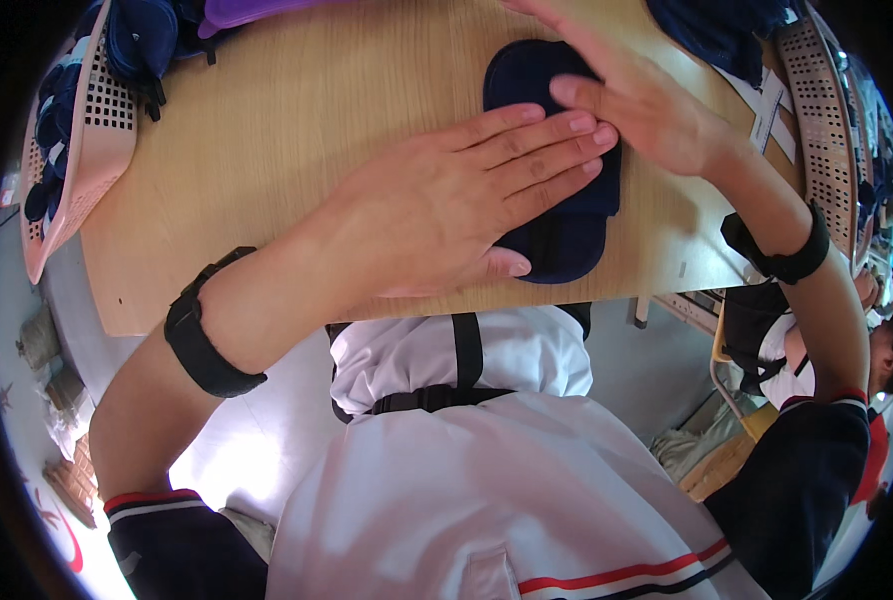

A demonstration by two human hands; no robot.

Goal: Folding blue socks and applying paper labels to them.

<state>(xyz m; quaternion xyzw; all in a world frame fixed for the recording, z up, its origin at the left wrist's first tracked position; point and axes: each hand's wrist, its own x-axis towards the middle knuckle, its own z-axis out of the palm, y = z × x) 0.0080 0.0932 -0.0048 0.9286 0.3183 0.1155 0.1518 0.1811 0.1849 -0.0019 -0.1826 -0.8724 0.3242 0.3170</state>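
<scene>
A dark navy padded fabric piece [567, 235] lies on the wooden table [297, 120], close to its near edge. My left hand [447, 205] rests flat on it with fingers stretched out to the right, the thumb at the piece's lower edge. My right hand [637, 95] lies flat over the upper right part of the same piece, its fingers pointing left and touching the tips of my left fingers. Both wrists wear black bands.
A pink perforated basket [92, 130] with dark blue fabric items stands at the table's left end. A second perforated basket [817, 110] with navy fabric sits at the right end. A purple item [257, 10] lies at the far edge. Another person sits at lower right.
</scene>
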